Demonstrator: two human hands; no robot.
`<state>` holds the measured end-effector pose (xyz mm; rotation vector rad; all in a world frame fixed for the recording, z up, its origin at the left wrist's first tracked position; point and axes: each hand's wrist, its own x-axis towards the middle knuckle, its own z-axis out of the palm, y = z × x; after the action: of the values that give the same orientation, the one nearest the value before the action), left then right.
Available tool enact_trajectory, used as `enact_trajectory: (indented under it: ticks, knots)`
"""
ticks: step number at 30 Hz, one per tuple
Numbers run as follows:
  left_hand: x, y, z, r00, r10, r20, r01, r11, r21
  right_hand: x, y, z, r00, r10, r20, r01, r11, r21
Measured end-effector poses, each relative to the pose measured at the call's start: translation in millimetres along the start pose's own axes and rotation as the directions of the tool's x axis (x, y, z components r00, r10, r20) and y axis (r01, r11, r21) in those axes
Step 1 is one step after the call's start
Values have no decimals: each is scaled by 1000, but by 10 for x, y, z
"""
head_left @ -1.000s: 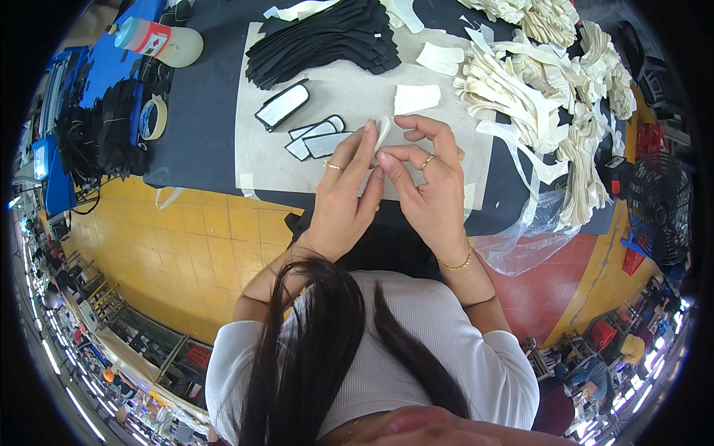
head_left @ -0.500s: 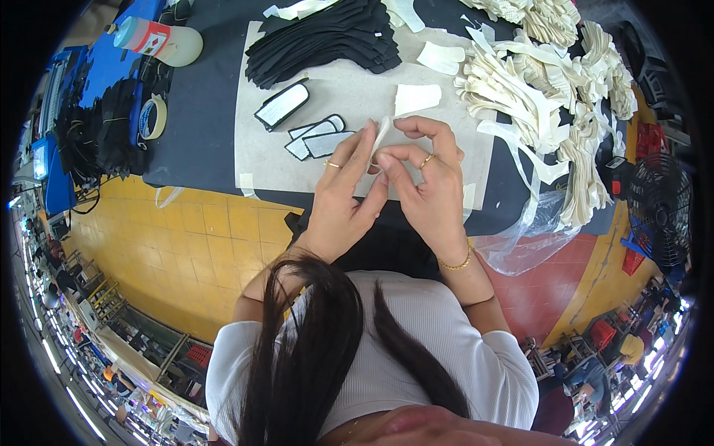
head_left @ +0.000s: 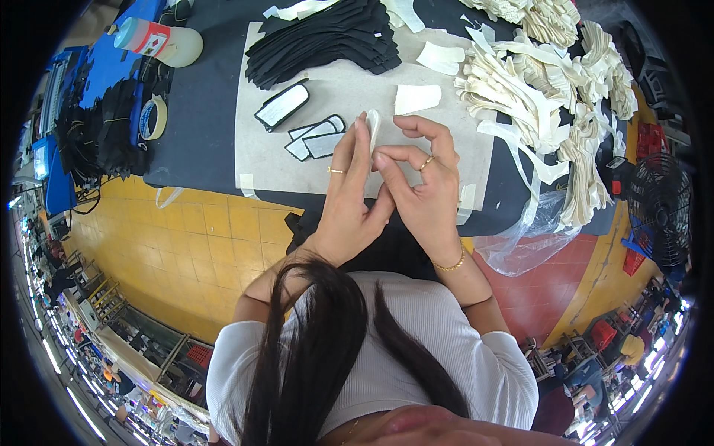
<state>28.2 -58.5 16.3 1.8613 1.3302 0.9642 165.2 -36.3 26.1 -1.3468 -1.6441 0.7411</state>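
Note:
Between my hands a small off-white cloth piece (head_left: 373, 128) stands nearly edge-on. My left hand (head_left: 346, 197) keeps its fingers pressed along the piece's left side. My right hand (head_left: 428, 178) pinches its near edge between thumb and index finger, the other fingers bent loosely. Just left of them, on a pale grey sheet (head_left: 253, 149), lie small black-edged pieces with white faces (head_left: 323, 141), and a thicker one of the same look (head_left: 284, 105). Two off-white cut pieces rest beyond my right fingers, a nearer one (head_left: 418, 99) and a farther one (head_left: 440, 58).
A fanned stack of black cloth pieces (head_left: 323, 41) lies at the far side. Cream cloth strips (head_left: 520, 89) are heaped at right, above a clear plastic bag (head_left: 520, 241). On the left are a bottle (head_left: 160, 42), a tape roll (head_left: 153, 117) and black bundles (head_left: 104, 130). A fan (head_left: 659, 208) stands at far right.
The cloth piece has shifted slightly left and turned more upright. My left hand has moved slightly right, its fingers now closer along the piece; my right hand keeps its pinch.

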Motion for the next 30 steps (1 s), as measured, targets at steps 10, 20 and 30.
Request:
enact_trajectory:
  ticks: [10,20,30]
  knots:
    - [6,-29,-95,995,-78,67,93,960,-266,27,24,-35,997,-28,68,33,997,-68]
    - [3,-55,-30,999,12,38,-6,987,-159,5,53,27,999,-9,39,8,999,34]
    - [24,30,-127,964,-259,52,251,838,-484,6,75,5,998,-40,52,39,999,15]
